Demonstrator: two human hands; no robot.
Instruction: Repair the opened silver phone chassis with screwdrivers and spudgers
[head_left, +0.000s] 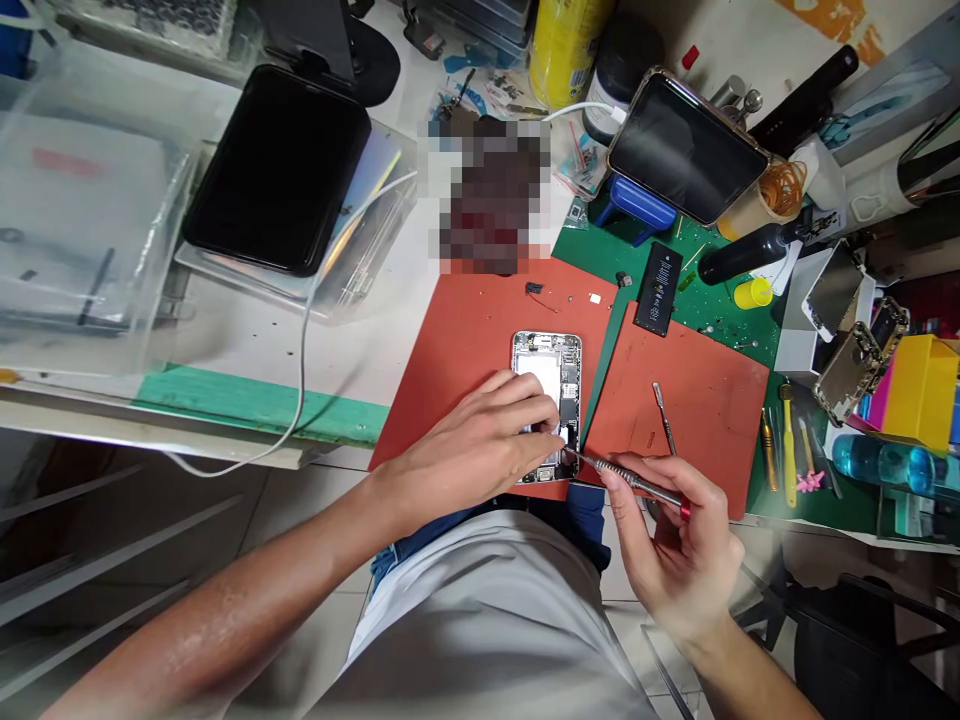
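Observation:
An opened phone (570, 392) with bare inner parts lies on the left orange mat (465, 330). My left hand (480, 435) rests over its left side, fingers curled, with the fingertips at the lower middle of the phone; whatever they pinch is too small to make out. A thin metal screwdriver (634, 480) with a red end is held in my right hand (675, 530), between thumb and fingers. Its tip points left and reaches the phone's lower right part, close to my left fingertips.
A loose battery (658, 288) and a metal pry tool (664, 415) lie to the right. Behind stand a propped phone (686, 145) and a yellow can (568, 50). On the left are a black tablet-like device (277, 170), a white cable (302, 370) and plastic bags (82, 220).

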